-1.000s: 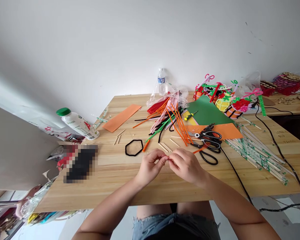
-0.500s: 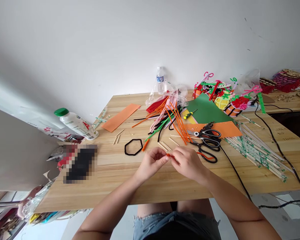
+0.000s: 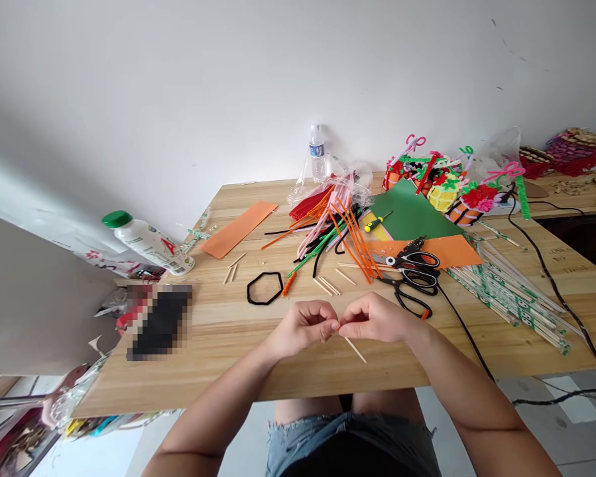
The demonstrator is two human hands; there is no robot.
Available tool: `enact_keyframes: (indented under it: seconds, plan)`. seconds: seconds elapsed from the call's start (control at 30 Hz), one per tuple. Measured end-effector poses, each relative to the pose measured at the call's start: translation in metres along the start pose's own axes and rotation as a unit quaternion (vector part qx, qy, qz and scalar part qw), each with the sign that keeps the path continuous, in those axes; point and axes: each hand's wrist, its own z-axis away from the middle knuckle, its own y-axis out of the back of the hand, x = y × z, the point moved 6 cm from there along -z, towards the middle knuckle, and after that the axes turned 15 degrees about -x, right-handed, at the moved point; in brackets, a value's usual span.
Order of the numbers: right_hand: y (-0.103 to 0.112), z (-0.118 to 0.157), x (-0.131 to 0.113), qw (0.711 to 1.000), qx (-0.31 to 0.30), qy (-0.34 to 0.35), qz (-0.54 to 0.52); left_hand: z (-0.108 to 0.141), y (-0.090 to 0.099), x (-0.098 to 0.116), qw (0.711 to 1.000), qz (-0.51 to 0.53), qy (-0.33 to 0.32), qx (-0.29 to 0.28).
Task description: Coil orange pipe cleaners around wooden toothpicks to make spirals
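Both hands meet above the front of the table, thumbs and fingertips pinched close together. A thin wooden stick (image 3: pixel 356 350) slants down to the right from between them, its upper end in my left hand (image 3: pixel 305 329), which is closed. My right hand (image 3: pixel 380 319) is closed on an orange pipe cleaner (image 3: pixel 425 315), whose free end shows past the hand near the scissors. A bit of orange shows at the fingertips; how it goes round the stick is hidden. Beyond lie a black pipe-cleaner hexagon (image 3: pixel 264 289), a tightly coiled orange piece (image 3: pixel 288 284) and short sticks (image 3: pixel 327 286).
Two pairs of scissors (image 3: pixel 414 278) lie right of centre. Behind are loose pipe cleaners (image 3: pixel 322 228), a screwdriver (image 3: pixel 377 222), green paper (image 3: pixel 417 215) and a water bottle (image 3: pixel 317 152). Wrapped sticks (image 3: pixel 511 298) and a black cable (image 3: pixel 551 285) lie right; a white bottle (image 3: pixel 151 245) leans left.
The stick has swung into view below the fingertips. My right hand has turned, and the orange pipe cleaner's free end now shows less. Both hands sit slightly lower.
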Motion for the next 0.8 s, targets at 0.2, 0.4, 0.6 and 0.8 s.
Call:
enact_keyframes:
  seconds: [0.2, 0.4, 0.6, 0.8]
  plan:
    - [-0.021, -0.011, 0.009, 0.930, -0.128, -0.027, -0.344, 0.004, -0.002, 0.008, 0.994, 0.019, -0.109, -0.008]
    - [-0.007, -0.013, 0.007, 0.981, -0.016, 0.015, -0.192, 0.003, 0.004, 0.018, 0.987, -0.064, -0.139, 0.040]
    - [0.000, -0.001, -0.015, 0.936, 0.220, 0.125, 0.244, 0.001, 0.018, 0.004, 0.989, -0.026, -0.050, 0.136]
    - [-0.010, -0.002, -0.015, 0.901, 0.220, 0.105, 0.358, 0.000, 0.019, -0.005, 0.985, -0.084, 0.048, 0.145]
